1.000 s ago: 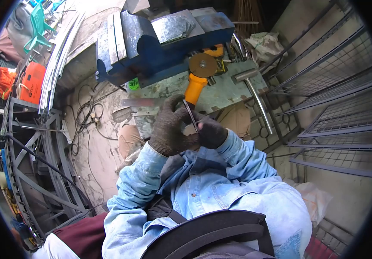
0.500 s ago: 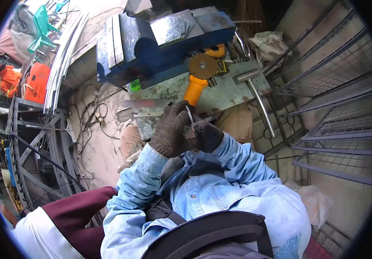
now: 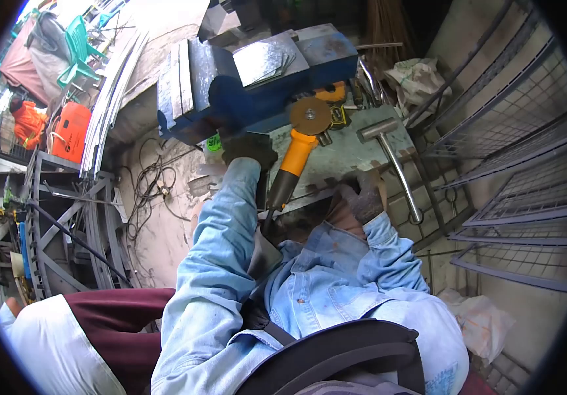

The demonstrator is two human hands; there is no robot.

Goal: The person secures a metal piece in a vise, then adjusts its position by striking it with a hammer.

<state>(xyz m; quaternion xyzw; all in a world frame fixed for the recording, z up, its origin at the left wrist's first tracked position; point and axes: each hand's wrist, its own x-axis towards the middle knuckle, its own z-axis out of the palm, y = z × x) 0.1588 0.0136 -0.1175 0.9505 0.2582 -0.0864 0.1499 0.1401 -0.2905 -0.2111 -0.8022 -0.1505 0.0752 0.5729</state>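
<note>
Now the hands are parted: the left hand (image 3: 250, 149) reaches forward, close to the vise (image 3: 257, 108) and beside the angle grinder (image 3: 302, 146), which lies across the bench's (image 3: 343, 150) near edge. The right hand (image 3: 362, 199) sits just off that edge. Their shared grip on a thin piece, now unseen, seems finished. Whether either hand's fingers are spread or pinching, I cannot tell.
</note>
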